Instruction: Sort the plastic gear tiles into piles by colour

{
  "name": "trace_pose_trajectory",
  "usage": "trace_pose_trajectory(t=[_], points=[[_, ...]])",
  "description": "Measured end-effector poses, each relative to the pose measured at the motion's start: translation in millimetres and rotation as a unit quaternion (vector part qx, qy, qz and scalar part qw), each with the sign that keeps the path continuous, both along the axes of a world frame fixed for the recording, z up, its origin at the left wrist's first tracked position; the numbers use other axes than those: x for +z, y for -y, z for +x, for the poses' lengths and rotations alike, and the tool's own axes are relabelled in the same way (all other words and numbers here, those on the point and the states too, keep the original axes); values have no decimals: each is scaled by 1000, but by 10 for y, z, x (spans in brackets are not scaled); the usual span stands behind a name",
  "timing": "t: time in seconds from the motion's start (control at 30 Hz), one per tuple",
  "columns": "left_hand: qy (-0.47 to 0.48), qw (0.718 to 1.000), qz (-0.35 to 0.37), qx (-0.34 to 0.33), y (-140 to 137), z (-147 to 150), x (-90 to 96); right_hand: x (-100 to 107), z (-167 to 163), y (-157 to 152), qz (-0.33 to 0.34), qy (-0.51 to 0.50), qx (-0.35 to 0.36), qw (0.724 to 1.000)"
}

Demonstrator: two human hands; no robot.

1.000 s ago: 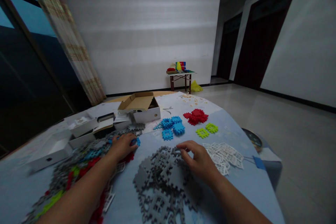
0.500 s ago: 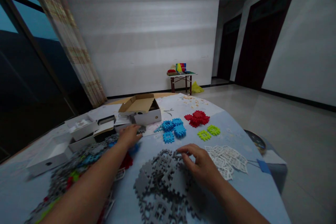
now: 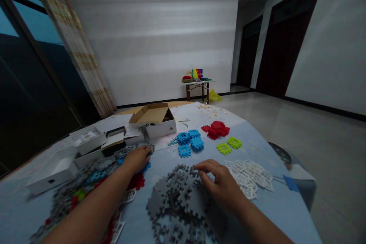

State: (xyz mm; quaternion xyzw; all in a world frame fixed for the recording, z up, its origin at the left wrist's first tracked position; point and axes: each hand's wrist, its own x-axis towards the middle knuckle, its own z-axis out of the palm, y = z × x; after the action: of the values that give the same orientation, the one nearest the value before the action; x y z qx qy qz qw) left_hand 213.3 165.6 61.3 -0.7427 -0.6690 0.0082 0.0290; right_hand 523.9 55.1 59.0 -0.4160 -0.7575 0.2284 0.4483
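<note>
Over a blue-clothed table, lays a curled left hand at the far end of a mixed-color pile; cannot tell whether gripping. Rests a loosely curved right hand at a gray heap, near white pieces; cannot tell whether pinching.

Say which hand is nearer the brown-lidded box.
Left. Left hand is nearside of the box, at the mixed pieces; right hand is farther off, rightward, by the gray pile.
</note>
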Motion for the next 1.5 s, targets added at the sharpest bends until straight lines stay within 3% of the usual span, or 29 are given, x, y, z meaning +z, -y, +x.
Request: trace_pose_trajectory(t=[0.33, 0.63, 0.7, 0.8, 0.93, 1.07, 1.23, 1.33, 1.5], points=[[-12, 998, 60, 22, 336, 66, 8, 23, -3, 10, 14, -6, -9, 1000], [129, 980, 139, 62, 713, 56, 288, 15, 0, -1, 19, -14, -17, 1000], [227, 965, 112, 63, 879, 80, 332, 12, 3, -3, 17, -13, -16, 1000], [384, 922, 33, 45, 1146, 222, 362, 6, 10, -5, 15, -11, -17, 1000], [449, 891, -66, 10, 1361, 509, 355, -25, 21, -17, 14, -14, -26, 999], [428, 901, -68, 1, 1262, 552, 297, -65, 34, -39, 7, -14, -29, 999], [201, 976, 56, 64, 907, 210, 256, -69, 30, -44, 6, -13, -24, 1000], [139, 983, 80, 90, 723, 61, 294, -63, 19, -39, 4, -4, -22, 1000], [64, 991, 98, 71, 449, 48, 269, -59, 12, -36, 2, 2, -21, 1000]])
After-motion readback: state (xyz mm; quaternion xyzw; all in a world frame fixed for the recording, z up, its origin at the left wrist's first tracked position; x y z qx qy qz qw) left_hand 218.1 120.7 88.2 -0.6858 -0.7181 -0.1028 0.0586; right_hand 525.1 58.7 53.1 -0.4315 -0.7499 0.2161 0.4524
